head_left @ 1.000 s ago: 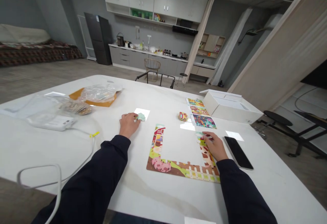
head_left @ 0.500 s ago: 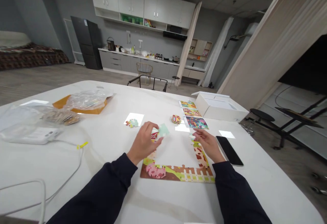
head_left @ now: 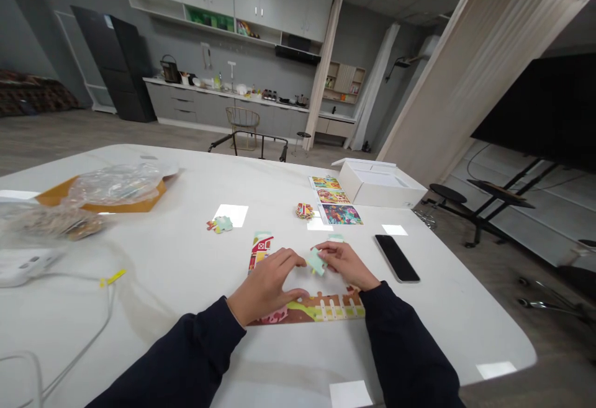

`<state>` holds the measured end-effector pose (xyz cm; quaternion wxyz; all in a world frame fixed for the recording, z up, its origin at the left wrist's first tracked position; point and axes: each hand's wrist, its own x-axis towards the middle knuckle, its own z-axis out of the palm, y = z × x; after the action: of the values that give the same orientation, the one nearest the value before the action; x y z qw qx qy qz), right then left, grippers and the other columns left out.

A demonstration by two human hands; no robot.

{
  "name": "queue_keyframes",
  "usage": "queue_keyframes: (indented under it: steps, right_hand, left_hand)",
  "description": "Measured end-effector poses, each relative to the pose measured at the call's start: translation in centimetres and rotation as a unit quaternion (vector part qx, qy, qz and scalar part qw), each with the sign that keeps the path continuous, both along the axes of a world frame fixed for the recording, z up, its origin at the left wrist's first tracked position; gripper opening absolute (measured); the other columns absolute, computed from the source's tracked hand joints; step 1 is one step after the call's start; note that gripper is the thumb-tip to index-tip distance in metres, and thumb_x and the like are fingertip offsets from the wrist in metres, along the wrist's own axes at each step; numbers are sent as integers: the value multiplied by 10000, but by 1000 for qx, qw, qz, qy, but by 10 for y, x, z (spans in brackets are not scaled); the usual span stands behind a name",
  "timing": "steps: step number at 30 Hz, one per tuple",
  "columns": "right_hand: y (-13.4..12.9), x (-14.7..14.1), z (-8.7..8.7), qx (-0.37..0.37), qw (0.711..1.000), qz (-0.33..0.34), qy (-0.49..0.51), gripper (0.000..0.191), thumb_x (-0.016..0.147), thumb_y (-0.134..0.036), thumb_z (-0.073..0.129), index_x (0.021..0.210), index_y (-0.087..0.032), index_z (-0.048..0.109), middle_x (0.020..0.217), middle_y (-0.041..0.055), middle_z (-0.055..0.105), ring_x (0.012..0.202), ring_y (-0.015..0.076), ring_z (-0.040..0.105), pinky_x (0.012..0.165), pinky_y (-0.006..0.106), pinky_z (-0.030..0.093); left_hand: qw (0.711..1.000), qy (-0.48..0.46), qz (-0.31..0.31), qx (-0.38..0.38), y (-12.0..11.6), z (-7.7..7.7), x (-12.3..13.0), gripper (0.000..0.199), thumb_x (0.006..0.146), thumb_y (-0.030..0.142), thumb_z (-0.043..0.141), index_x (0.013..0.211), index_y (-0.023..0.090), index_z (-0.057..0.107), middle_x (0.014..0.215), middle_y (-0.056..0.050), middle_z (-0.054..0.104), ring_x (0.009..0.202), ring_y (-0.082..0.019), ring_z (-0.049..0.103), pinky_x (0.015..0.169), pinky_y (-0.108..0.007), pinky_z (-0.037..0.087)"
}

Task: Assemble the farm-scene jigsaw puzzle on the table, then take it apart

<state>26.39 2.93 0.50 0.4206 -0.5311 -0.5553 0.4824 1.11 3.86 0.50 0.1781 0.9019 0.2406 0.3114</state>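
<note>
My right hand (head_left: 347,263) pinches a pale green puzzle piece (head_left: 317,262) above the gap within a partly joined jigsaw border (head_left: 331,310). My left hand (head_left: 272,285) arches over the border's left side, thumb and fingers apart, its fingertips close to the piece. Whether they touch it I cannot tell. The border shows a white fence along the near edge and a red barn strip (head_left: 261,248) on the left. Another pale green piece (head_left: 336,238) lies just beyond my right hand, which covers much of the border's right side.
Loose pieces (head_left: 220,225) lie left of the border, and a small pile of pieces (head_left: 305,210) lies beyond it. Picture cards (head_left: 342,214) sit beside a white box (head_left: 382,183). A phone (head_left: 397,258) rests right. Plastic bags (head_left: 118,184), an orange tray (head_left: 56,194) and a cable (head_left: 105,321) occupy the left.
The pale green piece has passed from my left hand to my right. My left hand has opened and lowered over the border, and my right hand has come inward. The camera view has shifted right.
</note>
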Motion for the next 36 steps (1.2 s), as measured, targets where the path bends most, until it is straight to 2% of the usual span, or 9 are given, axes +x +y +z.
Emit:
queue_keyframes:
  steps: [4, 7, 10, 20, 26, 29, 32, 34, 36]
  right_hand:
    - [10, 40, -9, 79, 975, -209, 10, 575, 774, -596, 741, 1130, -146, 710, 485, -72, 468, 419, 102, 391, 399, 241, 307]
    - [15, 62, -17, 105, 956, -273, 19, 594, 745, -579, 760, 1135, -136, 694, 553, -47, 545, 445, 126, 467, 430, 290, 414]
    - [15, 66, -22, 94, 963, -250, 32, 556, 714, -536, 793, 1095, -141, 706, 611, -31, 580, 492, 143, 522, 474, 319, 470]
    - [15, 43, -19, 52, 989, -135, 35, 452, 680, -477, 839, 976, -150, 740, 644, 1, 648, 519, 131, 551, 490, 279, 471]
    - [15, 34, -18, 42, 994, -91, 49, 468, 669, -420, 862, 1035, -165, 719, 708, -26, 661, 452, 59, 442, 436, 216, 337]
    - [15, 33, -19, 41, 992, -88, 81, 524, 662, -400, 870, 1093, -188, 659, 693, -50, 656, 439, 54, 415, 427, 207, 323]
    - [15, 33, -21, 41, 990, -93, 100, 548, 676, -407, 859, 1123, -205, 615, 653, -75, 634, 420, 52, 384, 420, 208, 329]
    - [16, 33, -23, 47, 988, -105, 100, 525, 683, -418, 852, 1097, -209, 606, 630, -84, 625, 407, 54, 382, 413, 210, 335]
    - [16, 33, -22, 53, 986, -121, 101, 494, 688, -433, 845, 1055, -214, 597, 629, -85, 628, 390, 54, 390, 398, 210, 338]
  left_hand:
    - [1000, 5, -5, -5, 0, 0, -1, 387, 886, 310, 766, 1196, 229, 550, 1172, -84, 647, 1077, -266, 629, 928, -409, 535]
    - [1000, 2, -8, -2, 0, 1, -3, 316, 924, 296, 713, 1194, 230, 562, 1167, -91, 651, 1076, -265, 630, 926, -408, 537]
    - [1000, -4, -9, -3, 0, 1, -3, 272, 948, 281, 672, 1197, 234, 574, 1165, -94, 652, 1080, -262, 631, 936, -410, 539]
    - [1000, -6, 11, -7, 16, -3, -1, 282, 958, 206, 606, 1235, 236, 561, 1221, -93, 640, 1152, -261, 619, 1013, -439, 524]
    - [999, -24, -22, 4, 38, 11, 39, 423, 903, 171, 662, 1298, 275, 555, 1433, -90, 571, 1359, -270, 524, 1142, -470, 468]
    - [998, 10, -59, 22, 47, 15, 62, 301, 887, 171, 693, 1170, 248, 624, 1307, -82, 646, 1272, -263, 578, 1087, -436, 505]
    - [997, 48, -40, 42, 54, 15, 73, 144, 905, 127, 633, 1011, 220, 664, 1061, -73, 692, 1084, -242, 643, 951, -381, 555]
    - [997, 55, -28, 39, 57, 13, 75, 139, 916, 138, 618, 1014, 222, 669, 1025, -69, 694, 1051, -239, 648, 930, -375, 555]
    - [998, 45, -43, 27, 58, 12, 76, 169, 911, 202, 663, 1077, 233, 664, 1089, -70, 699, 1107, -247, 638, 986, -393, 535]
